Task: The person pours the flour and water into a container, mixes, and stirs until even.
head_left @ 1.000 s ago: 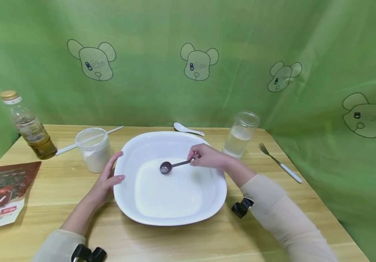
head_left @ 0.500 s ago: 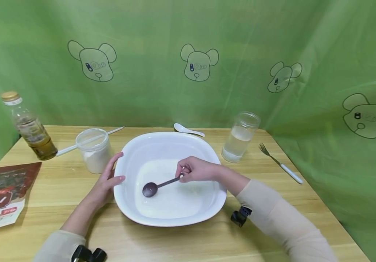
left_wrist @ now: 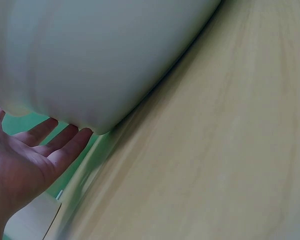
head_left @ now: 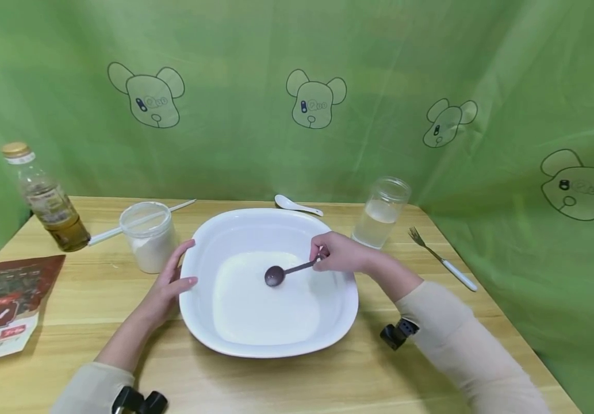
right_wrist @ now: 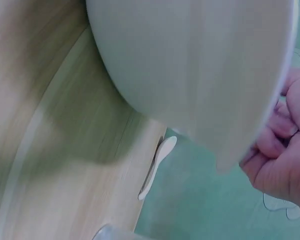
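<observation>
A white basin (head_left: 271, 348) with rounded corners stands in the middle of the head view. A pale cream-white area covers its bottom; whether this is powder or liquid I cannot tell. My left hand (head_left: 166, 287) holds the basin's left rim, thumb over the edge. In the left wrist view its fingers (left_wrist: 65, 145) touch the outer wall. Over the basin's right half, my right hand (head_left: 340, 253) pinches the handle end of a dark brown measuring spoon (head_left: 275, 276). The spoon's round bowl hangs inside the basin, pointing left. From the right wrist, the basin wall hides this spoon.
Left of the basin are a jar of white powder (head_left: 152, 244), a white stick (head_left: 106, 235), an oil bottle (head_left: 53, 210) and a brown packet (head_left: 12, 305). A white spoon (head_left: 297, 205) lies behind. To the right are a glass of cloudy liquid (head_left: 379, 215) and a fork (head_left: 444, 261).
The right hand with the measuring spoon first went left and toward the front of the basin, then back to the right and away. The left hand stayed on the rim.
</observation>
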A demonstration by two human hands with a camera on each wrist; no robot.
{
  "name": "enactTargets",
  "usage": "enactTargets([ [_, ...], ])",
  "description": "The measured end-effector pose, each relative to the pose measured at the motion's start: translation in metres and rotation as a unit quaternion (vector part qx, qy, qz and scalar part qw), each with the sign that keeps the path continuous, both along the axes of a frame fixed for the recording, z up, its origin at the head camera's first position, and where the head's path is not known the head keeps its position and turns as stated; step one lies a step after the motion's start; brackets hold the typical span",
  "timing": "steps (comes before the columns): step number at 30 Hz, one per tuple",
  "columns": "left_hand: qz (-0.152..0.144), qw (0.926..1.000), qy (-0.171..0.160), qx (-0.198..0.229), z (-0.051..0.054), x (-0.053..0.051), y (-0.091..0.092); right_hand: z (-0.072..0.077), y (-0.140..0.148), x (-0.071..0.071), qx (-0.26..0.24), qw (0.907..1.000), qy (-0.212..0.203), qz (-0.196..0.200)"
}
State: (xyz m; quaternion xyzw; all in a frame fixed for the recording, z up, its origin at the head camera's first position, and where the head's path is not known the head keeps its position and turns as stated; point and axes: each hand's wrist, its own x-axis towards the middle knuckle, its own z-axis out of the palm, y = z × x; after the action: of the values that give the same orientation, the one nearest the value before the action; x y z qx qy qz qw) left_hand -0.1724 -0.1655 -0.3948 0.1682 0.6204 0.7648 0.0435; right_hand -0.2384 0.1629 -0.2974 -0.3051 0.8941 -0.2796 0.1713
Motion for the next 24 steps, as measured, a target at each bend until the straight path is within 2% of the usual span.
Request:
enactTargets([
  [4,0.002,1.0000,-0.004,0.000,-0.002,0.000,0.000,-0.007,-0.016,-0.008,0.009,0.9996,0.025,-0.012],
  [6,0.002,1.0000,-0.005,0.000,-0.003,-0.001,0.000,-0.010,-0.025,-0.011,-0.001,0.9996,0.022,-0.015],
  [11,0.000,1.0000,-0.005,-0.001,-0.004,-0.002,0.001,-0.015,-0.040,-0.011,-0.046,0.9984,-0.031,-0.010],
  [16,0.002,1.0000,-0.004,-0.004,-0.003,-0.002,0.000,-0.016,-0.037,-0.004,-0.062,0.9947,-0.080,0.017],
  [19,0.003,1.0000,-0.005,-0.006,-0.002,-0.002,-0.001,-0.013,-0.028,0.001,-0.048,0.9952,-0.074,0.043],
  [21,0.004,0.9999,-0.006,-0.007,-0.001,-0.002,0.000,-0.010,-0.020,0.004,-0.035,0.9962,-0.054,0.059],
  [24,0.007,0.9999,-0.006,-0.011,0.000,-0.001,0.000,-0.006,-0.009,0.006,-0.022,0.9972,-0.031,0.064],
])
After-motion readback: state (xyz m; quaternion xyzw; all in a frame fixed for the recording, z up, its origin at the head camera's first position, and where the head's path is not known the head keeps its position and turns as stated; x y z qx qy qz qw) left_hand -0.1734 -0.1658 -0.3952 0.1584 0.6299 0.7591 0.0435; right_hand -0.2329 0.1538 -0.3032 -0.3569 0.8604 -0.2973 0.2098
